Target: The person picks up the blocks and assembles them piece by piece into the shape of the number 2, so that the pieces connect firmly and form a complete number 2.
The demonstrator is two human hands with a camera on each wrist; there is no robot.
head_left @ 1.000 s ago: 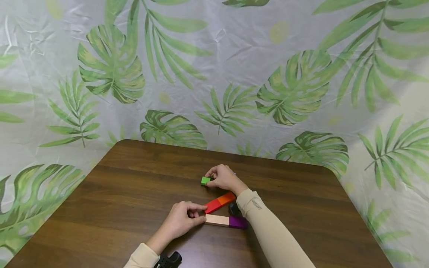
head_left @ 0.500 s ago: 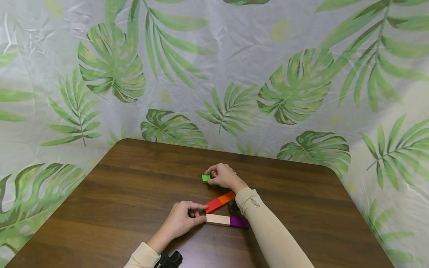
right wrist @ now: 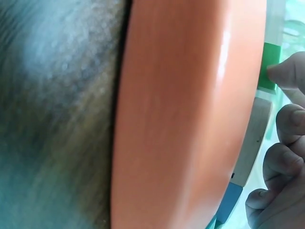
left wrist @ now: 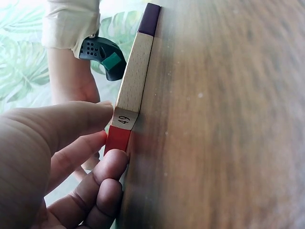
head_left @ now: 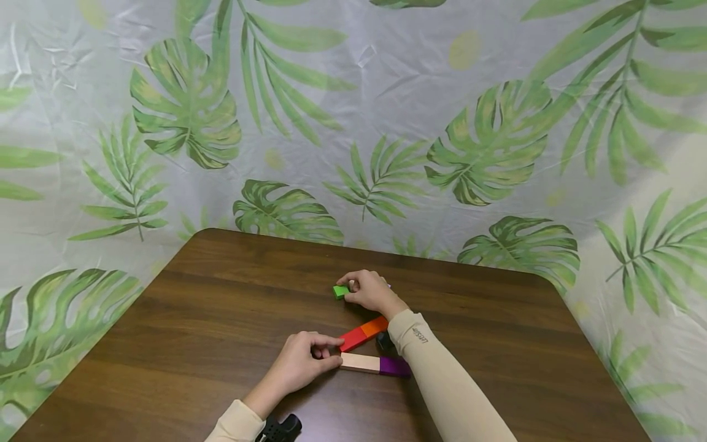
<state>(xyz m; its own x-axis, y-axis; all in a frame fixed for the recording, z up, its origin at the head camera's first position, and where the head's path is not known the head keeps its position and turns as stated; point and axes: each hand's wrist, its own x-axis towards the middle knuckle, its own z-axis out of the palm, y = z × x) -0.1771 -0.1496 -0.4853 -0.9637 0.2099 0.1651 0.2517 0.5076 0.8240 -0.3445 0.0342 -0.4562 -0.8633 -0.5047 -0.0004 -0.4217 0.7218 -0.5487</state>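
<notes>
My left hand (head_left: 306, 362) has thumb and index tips at the left ends of two block sticks that converge there. One is a plain wood block (head_left: 360, 363), marked 49 on its end, with a purple end (head_left: 394, 367). The other is red (head_left: 353, 338) with an orange end (head_left: 375, 325). Farther back, my right hand (head_left: 370, 291) pinches a green block (head_left: 340, 291) between thumb and index finger. In the right wrist view, a plain wood block (right wrist: 252, 143) and a blue block (right wrist: 230, 202) show beside that hand's curled fingers; a large orange block (right wrist: 176, 114) fills the foreground.
The dark brown wooden table (head_left: 221, 288) has a leaf-print cloth (head_left: 386, 123) hanging behind it. Black wrist cameras sit at both wrists, one near the left sleeve (head_left: 234, 422). The right forearm (head_left: 447, 374) crosses above the purple end's right side.
The green block has tilted and shifted slightly back and to the right in my right fingers. My left hand and the two front sticks stay nearly still.
</notes>
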